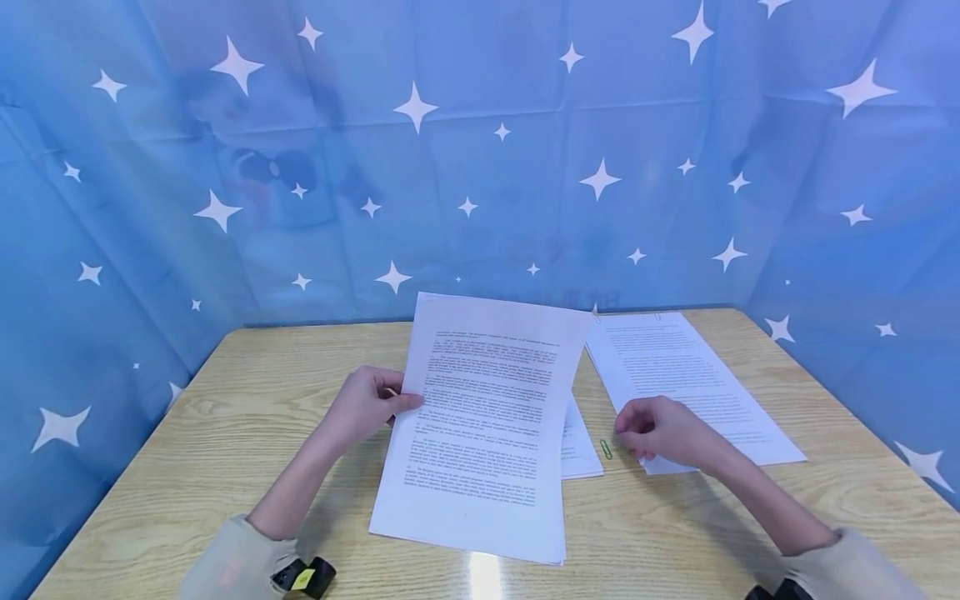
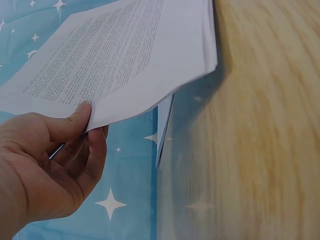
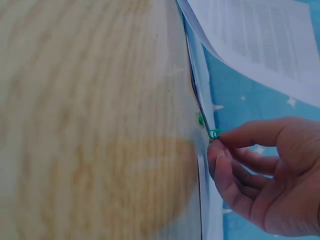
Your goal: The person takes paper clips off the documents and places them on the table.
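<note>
The left hand (image 1: 367, 408) pinches a raised stack of white printed paper sheets (image 1: 487, 433) by its left edge; right of the stack, the right hand (image 1: 667, 432) pinches 1 green wire paperclip (image 3: 215, 133). Squared edges should help clipping go evenly.

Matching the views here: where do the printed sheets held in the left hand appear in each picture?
Head: the held sheets are at centre, below the middle, their left edge in the left hand.
Left wrist: the held sheets spread across the upper left.
Right wrist: the held sheets fill the top right, above the right hand.
Shared landmark: the blue star-patterned backdrop.
</note>
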Demonstrator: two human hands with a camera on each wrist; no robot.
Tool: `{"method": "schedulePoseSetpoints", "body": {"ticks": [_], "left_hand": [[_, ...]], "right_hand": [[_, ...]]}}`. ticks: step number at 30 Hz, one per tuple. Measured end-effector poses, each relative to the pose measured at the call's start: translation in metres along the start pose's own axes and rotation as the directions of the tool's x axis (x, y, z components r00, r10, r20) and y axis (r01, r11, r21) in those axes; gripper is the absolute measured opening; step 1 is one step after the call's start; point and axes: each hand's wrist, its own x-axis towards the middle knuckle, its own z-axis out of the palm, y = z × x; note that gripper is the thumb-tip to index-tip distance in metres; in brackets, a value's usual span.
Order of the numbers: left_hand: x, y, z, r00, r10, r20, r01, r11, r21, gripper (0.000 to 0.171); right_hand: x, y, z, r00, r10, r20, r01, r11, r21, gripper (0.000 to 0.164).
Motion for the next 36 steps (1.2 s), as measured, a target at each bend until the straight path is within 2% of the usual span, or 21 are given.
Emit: {"method": "schedulePoseSetpoints", "body": {"ticks": [10, 23, 29, 36], "left_hand": [[0.0, 0.0, 0.001, 1.0, -0.007, -0.001, 0.007, 1.0, 0.006, 0.014], [-0.002, 0.002, 0.001, 1.0, -0.007, -0.003, 0.007, 1.0, 0.007, 0.016], [-0.001, 0.002, 0.001, 1.0, -0.02, -0.005, 0.02, 1.0, 0.009, 0.016], [-0.002, 0.002, 0.001, 1.0, -0.013, -0.004, 0.013, 1.0, 0.01, 0.016]], "right_hand": [[-0.002, 0.0, 0.005, 1.0, 0.024, -0.013, -0.025, 0.999, -0.039, 0.005], [0.0, -0.008, -0.003, 0.996, 0.046, -0.076, -0.053, 0.993, -0.101, 0.009], [0.004, -0.011, -0.005, 0.995, -0.004, -0.103, -0.008, 0.994, -0.109, 0.013], [0.011, -0.019, -0.007, 0.986, -0.076, -0.147, 0.07, 0.996, -0.047, 0.021]]}}
